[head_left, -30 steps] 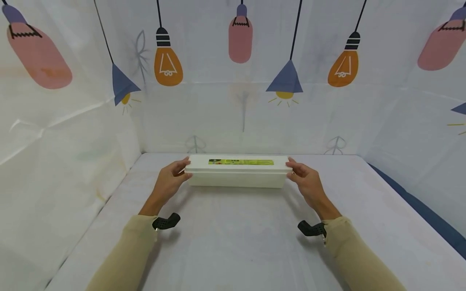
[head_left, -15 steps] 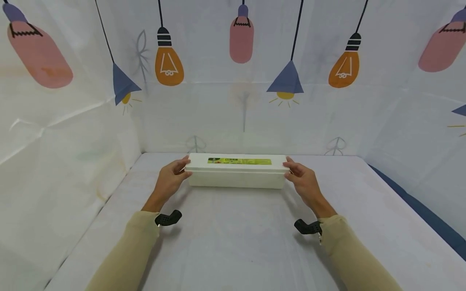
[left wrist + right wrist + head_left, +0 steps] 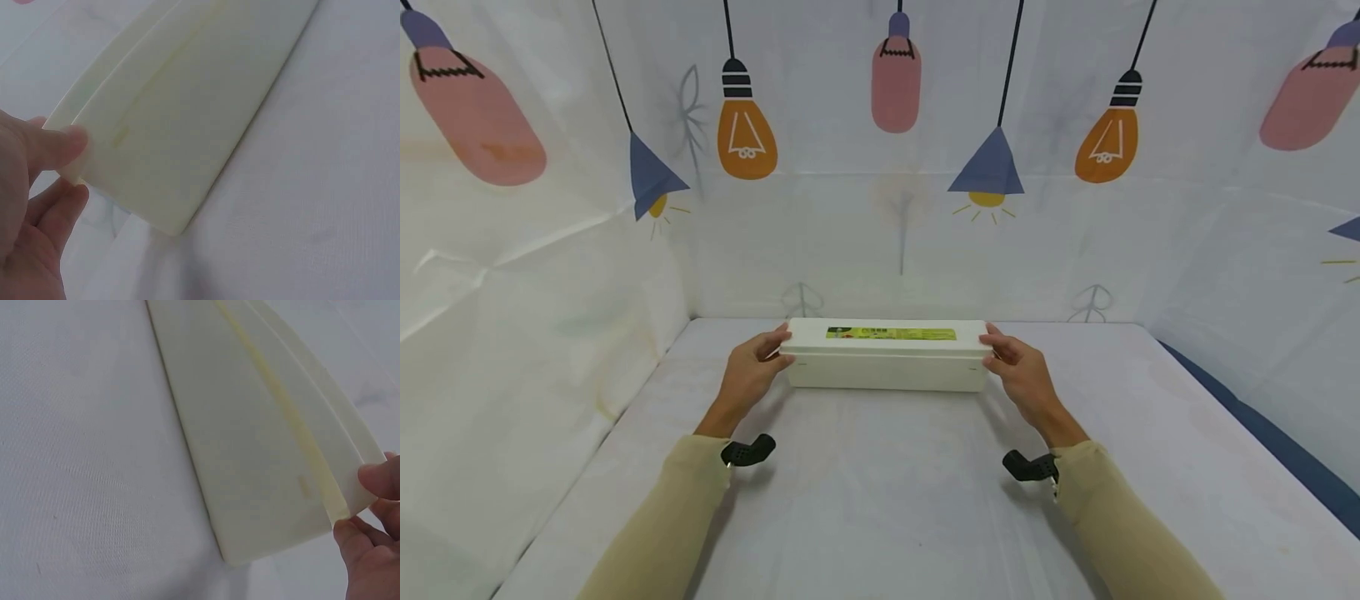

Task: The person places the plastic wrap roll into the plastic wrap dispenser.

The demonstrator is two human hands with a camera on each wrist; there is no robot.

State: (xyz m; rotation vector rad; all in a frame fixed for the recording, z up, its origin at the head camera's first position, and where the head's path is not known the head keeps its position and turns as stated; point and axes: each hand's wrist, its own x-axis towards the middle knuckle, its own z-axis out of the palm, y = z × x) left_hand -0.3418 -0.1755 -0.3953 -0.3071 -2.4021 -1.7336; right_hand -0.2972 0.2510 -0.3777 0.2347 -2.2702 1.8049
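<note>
A long cream plastic box with a lid and a green-yellow label lies crosswise on the white table. My left hand grips its left end, thumb on the lid's edge and fingers curled round the end; the left wrist view shows the thumb on the box. My right hand grips the right end the same way. The right wrist view shows its fingertips pinching the lid's corner of the box.
White cloth walls printed with hanging lamps close in the table on the left, back and right. A dark blue strip runs along the table's right edge. Bare tabletop lies between the box and my body.
The box and both hands have shifted slightly left and toward me. Both hands keep their grip on the ends.
</note>
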